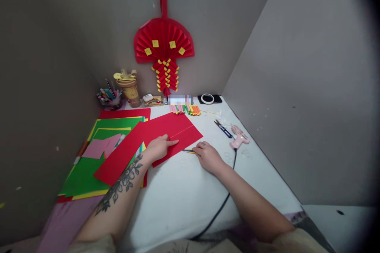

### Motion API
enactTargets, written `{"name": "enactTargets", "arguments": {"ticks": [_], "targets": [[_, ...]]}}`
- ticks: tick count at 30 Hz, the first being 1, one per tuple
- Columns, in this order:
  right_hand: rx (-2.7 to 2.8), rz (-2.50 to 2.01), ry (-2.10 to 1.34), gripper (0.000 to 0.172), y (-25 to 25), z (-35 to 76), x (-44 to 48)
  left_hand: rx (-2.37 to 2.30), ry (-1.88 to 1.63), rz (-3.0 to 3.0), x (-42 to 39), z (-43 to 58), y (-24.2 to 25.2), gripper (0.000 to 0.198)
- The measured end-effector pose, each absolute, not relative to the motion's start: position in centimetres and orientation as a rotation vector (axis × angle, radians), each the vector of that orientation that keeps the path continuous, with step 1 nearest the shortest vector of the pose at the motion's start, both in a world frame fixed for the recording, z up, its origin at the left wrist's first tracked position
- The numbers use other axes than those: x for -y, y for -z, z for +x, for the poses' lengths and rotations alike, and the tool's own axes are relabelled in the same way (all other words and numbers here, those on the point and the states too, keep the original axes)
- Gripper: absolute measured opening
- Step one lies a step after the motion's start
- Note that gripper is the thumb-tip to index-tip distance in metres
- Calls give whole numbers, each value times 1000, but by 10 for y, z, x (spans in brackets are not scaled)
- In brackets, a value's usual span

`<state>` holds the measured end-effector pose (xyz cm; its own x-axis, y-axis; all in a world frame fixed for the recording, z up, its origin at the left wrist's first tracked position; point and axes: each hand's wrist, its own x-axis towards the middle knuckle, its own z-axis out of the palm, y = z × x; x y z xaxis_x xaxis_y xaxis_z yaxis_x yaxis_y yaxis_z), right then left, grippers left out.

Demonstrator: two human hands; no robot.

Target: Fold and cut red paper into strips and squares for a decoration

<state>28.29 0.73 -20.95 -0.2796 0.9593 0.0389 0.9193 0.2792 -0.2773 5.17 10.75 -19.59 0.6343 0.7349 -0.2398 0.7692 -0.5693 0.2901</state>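
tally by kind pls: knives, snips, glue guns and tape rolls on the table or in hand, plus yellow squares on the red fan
Craft knife, in the right hand: 1
Blue-handled thread snips: 1
Pink glue gun: 1
White tape roll: 1
Yellow squares on the red paper fan: 4
Total: 8

my table [184, 201] has a white top, and a mauve strip [61, 221] shows along its near left edge. to my left lies a stack of coloured paper [84, 176], green uppermost over yellow and red. in front of me, red paper [178, 136] reaches from that stack onto the white. at the back stand a pen holder [114, 102] and a brown-and-yellow cup [130, 94]; further right come small paper rolls [185, 110] in a row and a dark flat object [219, 99] under a white ring [203, 99]. on my right rest blue-handled snips [227, 132], just beside a pink glue gun [239, 138], its black cord [221, 206] running back toward me.
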Motion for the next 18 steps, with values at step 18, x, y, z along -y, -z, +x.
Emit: {"name": "enactTargets", "arguments": {"ticks": [18], "targets": [[2479,-1475,-252,24,220,205,8,-1155,145,2524,-110,52,197,49]]}}
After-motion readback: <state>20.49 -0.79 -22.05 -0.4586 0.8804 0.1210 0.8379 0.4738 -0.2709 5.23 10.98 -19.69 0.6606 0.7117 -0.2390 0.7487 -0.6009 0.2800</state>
